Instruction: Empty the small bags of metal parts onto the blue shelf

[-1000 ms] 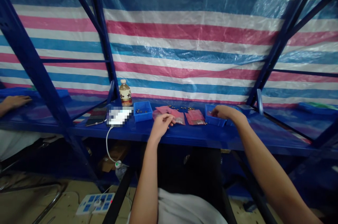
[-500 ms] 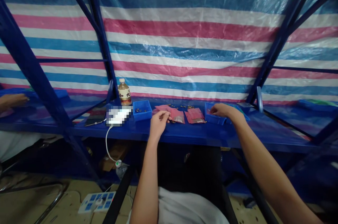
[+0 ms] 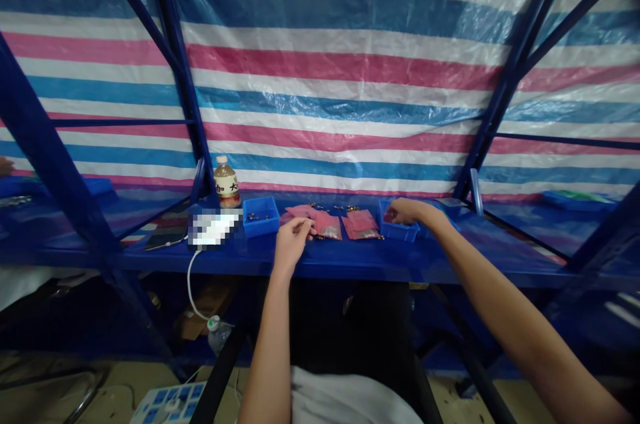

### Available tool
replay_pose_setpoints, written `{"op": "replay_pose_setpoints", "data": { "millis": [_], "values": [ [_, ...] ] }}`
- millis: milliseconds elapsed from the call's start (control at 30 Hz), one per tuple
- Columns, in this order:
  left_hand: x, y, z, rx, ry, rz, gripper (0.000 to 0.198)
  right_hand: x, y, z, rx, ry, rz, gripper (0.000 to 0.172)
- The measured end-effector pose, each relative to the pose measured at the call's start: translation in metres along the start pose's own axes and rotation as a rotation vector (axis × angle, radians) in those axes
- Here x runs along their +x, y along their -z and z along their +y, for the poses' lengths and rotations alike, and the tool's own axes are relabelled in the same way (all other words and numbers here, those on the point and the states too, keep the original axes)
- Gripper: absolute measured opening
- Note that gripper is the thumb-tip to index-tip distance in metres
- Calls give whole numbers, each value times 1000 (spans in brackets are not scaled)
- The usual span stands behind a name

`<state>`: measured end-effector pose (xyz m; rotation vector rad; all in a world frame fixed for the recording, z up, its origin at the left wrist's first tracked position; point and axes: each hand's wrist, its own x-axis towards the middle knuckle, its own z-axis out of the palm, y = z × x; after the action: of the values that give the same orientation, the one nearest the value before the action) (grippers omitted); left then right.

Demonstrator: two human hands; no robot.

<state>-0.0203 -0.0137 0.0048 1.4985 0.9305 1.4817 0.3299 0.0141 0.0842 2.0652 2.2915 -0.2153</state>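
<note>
Head has turned slightly since the last frame, so the shelf sits a little lower and further left in view; both hands keep about the same place on it.

Left hand [image 3: 293,244]: thumb and fingertips [image 3: 306,227] pinched close together just beside a pink zip bag [image 3: 329,227]. Any small part between them is too small to tell. Right hand [image 3: 407,212]: fingers [image 3: 395,216] curled and reaching down at the near blue plastic bin [image 3: 397,232]; grip cannot be told from this view.

Small metal fittings [image 3: 330,208] lie scattered behind the bags. A second pink bag [image 3: 361,226] lies flat between the hands, apparently set there to keep it within reach of both. A further blue bin [image 3: 259,216], holding similar fittings, sits left of the left hand.

Farther left on the blue steel shelf [image 3: 350,265] are a pixelated white object [image 3: 214,227], with a white cable [image 3: 190,284] dropping from it, a phone [image 3: 165,239] and a plastic drink bottle [image 3: 227,184]. A striped tarpaulin [image 3: 320,64] hangs behind the shelf uprights, closing off the far side.
</note>
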Motion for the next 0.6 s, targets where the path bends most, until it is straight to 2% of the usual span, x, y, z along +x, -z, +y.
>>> {"op": "replay_pose_setpoints", "data": {
  "millis": [100, 267, 433, 600],
  "values": [
    [1, 0, -1, 2, 11, 7, 33, -6, 5, 4, 28, 9, 33, 18],
    [2, 1, -2, 18, 11, 12, 34, -7, 17, 14, -25, 41, 271, 19],
    [2, 1, 0, 30, 27, 12, 36, -4, 24, 13, -40, 30, 409, 25],
    [0, -3, 2, 7, 17, 1, 36, -19, 40, 8, 2, 41, 548, 27]
  ]
}}
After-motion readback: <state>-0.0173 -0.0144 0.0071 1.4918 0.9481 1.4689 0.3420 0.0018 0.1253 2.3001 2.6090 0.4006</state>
